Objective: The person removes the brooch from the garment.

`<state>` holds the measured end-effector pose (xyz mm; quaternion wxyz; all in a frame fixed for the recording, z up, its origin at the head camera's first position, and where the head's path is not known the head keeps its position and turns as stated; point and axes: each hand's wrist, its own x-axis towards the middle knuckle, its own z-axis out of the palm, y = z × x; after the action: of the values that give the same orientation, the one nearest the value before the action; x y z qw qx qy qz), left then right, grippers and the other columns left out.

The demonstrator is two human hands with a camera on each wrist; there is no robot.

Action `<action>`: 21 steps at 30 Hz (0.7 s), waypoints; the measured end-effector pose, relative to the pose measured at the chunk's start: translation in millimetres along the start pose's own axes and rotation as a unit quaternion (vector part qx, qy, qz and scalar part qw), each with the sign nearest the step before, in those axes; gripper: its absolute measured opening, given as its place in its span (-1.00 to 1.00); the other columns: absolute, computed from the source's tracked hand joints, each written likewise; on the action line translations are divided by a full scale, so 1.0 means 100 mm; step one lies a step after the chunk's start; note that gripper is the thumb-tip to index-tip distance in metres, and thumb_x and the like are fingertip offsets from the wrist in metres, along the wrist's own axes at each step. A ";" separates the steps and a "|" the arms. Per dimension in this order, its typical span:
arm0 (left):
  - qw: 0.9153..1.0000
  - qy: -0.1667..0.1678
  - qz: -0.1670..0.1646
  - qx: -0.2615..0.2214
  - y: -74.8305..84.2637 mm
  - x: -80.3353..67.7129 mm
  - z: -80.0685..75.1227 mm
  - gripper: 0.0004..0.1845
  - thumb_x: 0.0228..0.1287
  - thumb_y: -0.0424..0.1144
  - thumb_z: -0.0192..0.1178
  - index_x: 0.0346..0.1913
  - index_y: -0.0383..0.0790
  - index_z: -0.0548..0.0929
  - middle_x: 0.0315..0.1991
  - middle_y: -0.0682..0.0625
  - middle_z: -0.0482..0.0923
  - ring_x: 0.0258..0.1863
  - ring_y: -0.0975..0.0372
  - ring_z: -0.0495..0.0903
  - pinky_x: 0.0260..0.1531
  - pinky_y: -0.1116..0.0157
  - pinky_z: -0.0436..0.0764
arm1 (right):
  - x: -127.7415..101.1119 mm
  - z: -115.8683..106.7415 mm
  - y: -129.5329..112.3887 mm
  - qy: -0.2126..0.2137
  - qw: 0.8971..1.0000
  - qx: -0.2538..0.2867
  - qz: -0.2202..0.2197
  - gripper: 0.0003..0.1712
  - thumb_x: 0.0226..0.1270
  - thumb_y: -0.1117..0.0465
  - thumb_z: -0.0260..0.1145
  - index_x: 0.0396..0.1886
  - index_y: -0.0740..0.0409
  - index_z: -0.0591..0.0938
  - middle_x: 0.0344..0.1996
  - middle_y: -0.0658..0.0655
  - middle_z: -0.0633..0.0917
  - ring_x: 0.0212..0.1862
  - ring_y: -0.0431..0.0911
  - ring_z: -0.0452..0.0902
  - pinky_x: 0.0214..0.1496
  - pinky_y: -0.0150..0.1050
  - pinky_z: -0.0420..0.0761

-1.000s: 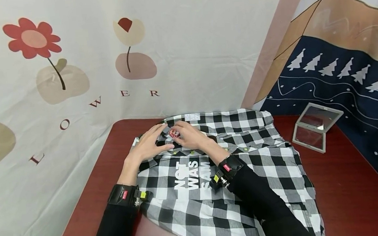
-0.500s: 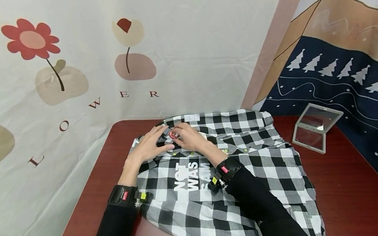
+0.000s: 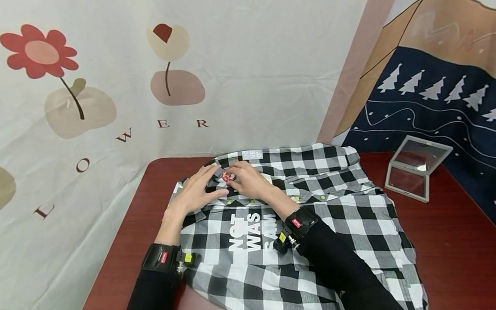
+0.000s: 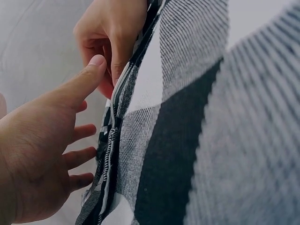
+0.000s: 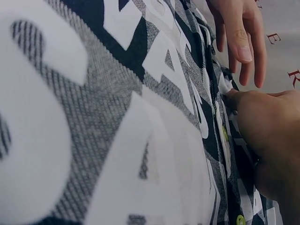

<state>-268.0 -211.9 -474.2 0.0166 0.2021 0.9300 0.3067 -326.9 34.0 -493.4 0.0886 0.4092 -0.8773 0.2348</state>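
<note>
A black-and-white checked shirt (image 3: pixel 365 228) lies spread over the table, with white lettering (image 3: pixel 248 232) on it and a row of yellow-green buttons (image 3: pixel 322 198). My right hand (image 3: pixel 252 181) is bent over the shirt's upper left part and pinches a small round red-and-white badge (image 3: pixel 226 177) between thumb and fingers. Beside it, my left hand (image 3: pixel 193 191) rests on the cloth, fingers stretched and thumb pointing toward the badge. In the left wrist view, the left hand (image 4: pixel 42 150) holds nothing, and the right fingers partly cover what they pinch.
An open folding mirror (image 3: pixel 407 182) stands on the red-brown table (image 3: pixel 457 241) to the right of the shirt. Behind the table hang a pale flower-print cloth (image 3: pixel 260 77) and a dark blue cloth with white trees (image 3: pixel 444 122).
My right hand has shifted slightly down and left, and the badge has turned a little in its fingers. The left hand stays almost where it was.
</note>
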 end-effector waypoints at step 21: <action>0.998 0.057 0.030 -0.009 0.13 -0.02 -0.06 -0.05 0.56 0.05 0.48 0.81 -0.12 0.27 0.77 -0.30 0.27 0.70 -0.29 0.37 0.57 -0.43 0.45 | 0.00 -0.23 -0.08 0.052 0.998 0.036 0.000 -0.65 0.62 0.18 0.51 0.25 0.24 0.81 0.23 0.25 0.82 0.25 0.12 0.75 0.37 0.02 0.75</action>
<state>-262.5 -206.7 -462.2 -0.0434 0.2117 0.9202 0.3265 -321.4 40.9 -471.0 0.1195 0.3995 -0.8622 0.2876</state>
